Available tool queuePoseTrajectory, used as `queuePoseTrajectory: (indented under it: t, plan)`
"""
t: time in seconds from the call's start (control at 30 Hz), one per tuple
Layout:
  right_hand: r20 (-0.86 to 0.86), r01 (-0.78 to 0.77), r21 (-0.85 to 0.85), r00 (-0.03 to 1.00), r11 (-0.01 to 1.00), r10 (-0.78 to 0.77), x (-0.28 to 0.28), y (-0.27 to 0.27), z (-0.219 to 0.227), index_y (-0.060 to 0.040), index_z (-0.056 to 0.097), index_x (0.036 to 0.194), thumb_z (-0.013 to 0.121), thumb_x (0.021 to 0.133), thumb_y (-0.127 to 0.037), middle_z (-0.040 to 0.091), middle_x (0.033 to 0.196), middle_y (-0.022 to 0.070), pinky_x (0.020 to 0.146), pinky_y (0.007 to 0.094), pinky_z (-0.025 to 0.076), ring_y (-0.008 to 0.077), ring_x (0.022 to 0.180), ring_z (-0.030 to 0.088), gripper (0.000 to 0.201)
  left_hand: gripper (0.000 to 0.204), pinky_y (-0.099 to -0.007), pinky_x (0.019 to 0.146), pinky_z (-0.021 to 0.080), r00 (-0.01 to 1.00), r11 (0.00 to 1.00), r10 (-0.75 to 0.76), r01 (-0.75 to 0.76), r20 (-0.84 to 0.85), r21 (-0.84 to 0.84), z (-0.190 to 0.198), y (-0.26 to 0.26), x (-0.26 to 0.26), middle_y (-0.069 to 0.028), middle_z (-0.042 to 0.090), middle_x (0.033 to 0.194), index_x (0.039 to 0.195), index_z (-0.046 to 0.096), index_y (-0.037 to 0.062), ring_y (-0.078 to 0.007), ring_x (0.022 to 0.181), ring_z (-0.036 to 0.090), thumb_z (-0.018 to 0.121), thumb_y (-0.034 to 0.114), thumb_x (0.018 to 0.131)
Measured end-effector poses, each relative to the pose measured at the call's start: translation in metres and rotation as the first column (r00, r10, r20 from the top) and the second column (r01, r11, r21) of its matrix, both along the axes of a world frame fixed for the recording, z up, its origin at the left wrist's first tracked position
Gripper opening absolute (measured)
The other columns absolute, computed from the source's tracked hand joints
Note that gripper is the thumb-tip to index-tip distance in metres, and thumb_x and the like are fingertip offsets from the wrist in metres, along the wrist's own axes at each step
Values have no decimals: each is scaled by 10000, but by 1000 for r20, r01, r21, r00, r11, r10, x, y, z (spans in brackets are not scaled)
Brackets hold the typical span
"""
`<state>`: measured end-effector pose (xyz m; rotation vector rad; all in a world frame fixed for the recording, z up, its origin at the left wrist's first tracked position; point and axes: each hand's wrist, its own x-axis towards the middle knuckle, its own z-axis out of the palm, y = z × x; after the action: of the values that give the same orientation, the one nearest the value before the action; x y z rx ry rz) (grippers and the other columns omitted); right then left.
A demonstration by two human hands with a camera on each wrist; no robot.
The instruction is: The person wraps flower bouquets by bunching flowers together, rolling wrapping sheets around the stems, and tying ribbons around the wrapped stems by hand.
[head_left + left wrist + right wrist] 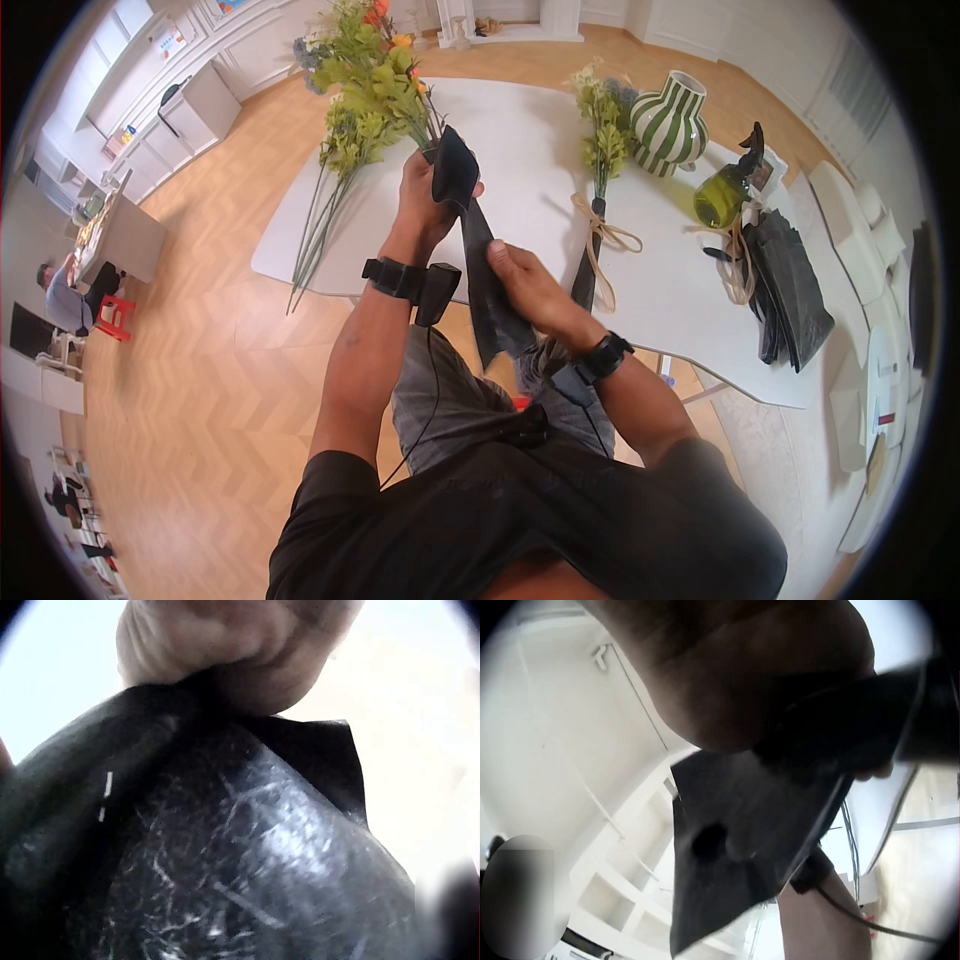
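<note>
A white table (530, 120) stands in front. Flowers (385, 85) lean over it, maybe so they don't get squashed. A black sheet (488, 305) hangs below them, above the lap (428, 375). The left hand (422, 200) grips flowers and sheet together, perhaps so neither slips. The right hand (535, 290) pinches the sheet, thumb on top, maybe to steady it.

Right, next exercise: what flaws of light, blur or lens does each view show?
Head: strong wide-angle distortion, black corners; left wrist: glare on the black sheet, pale overexposed background; right wrist: the right hand in heavy shadow, a blurred patch at lower left.
</note>
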<state>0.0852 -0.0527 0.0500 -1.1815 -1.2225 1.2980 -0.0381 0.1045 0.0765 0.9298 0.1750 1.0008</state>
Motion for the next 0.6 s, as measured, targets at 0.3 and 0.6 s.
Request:
queuePoseTrajectory:
  t: [0.3, 0.6]
  plan:
    - [445, 89, 363, 858, 928, -256, -17, 4, -33, 66, 507, 948, 449, 1028, -318, 580, 673, 274, 619, 482, 464, 435, 664, 616, 396, 194, -327, 593, 501, 923, 951, 308, -308, -232, 36, 2, -11, 2, -111, 595, 845, 1004, 548, 22, -203, 670, 580, 442, 181, 969]
    - [332, 54, 235, 934, 970, -132, -16, 6, -31, 54, 544, 898, 459, 1034, -307, 548, 632, 167, 583, 392, 455, 275, 591, 566, 395, 122, -337, 607, 530, 845, 913, 394, -406, -362, 45, 10, -17, -2, -104, 615, 816, 915, 566, 7, -202, 675, 603, 483, 87, 954]
